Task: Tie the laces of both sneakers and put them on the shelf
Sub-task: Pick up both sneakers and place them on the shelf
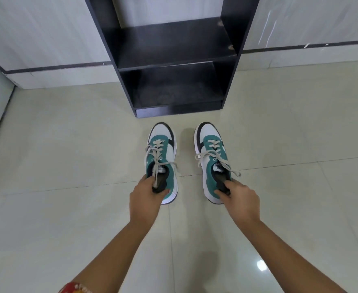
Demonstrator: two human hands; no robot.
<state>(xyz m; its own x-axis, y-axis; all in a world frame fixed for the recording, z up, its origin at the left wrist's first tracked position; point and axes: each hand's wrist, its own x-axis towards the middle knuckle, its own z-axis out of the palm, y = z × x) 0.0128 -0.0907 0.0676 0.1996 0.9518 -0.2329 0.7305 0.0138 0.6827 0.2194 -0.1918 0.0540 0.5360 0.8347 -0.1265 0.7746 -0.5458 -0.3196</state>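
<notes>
While both hands grip the heels: each sneaker points toe-first at the shelf [174, 60], which stands just ahead.
Left hand [146, 195]: clamped on the heel collar of the left sneaker [163, 157], fingers tucked inside the opening.
Right hand [237, 196]: clamped on the heel of the right sneaker [213, 157], thumb inside.
Sneakers: side by side over the tiled floor [68, 166], slightly apart; whether they touch it I cannot tell.
Laces [156, 157]: loose loops draped across both tongues; I judge them not firmly tied.
Long axis: heel-to-toe, in line with the shelf's lower bay [174, 92].
Nearer hand: neither; each is matched to its own shoe.
</notes>
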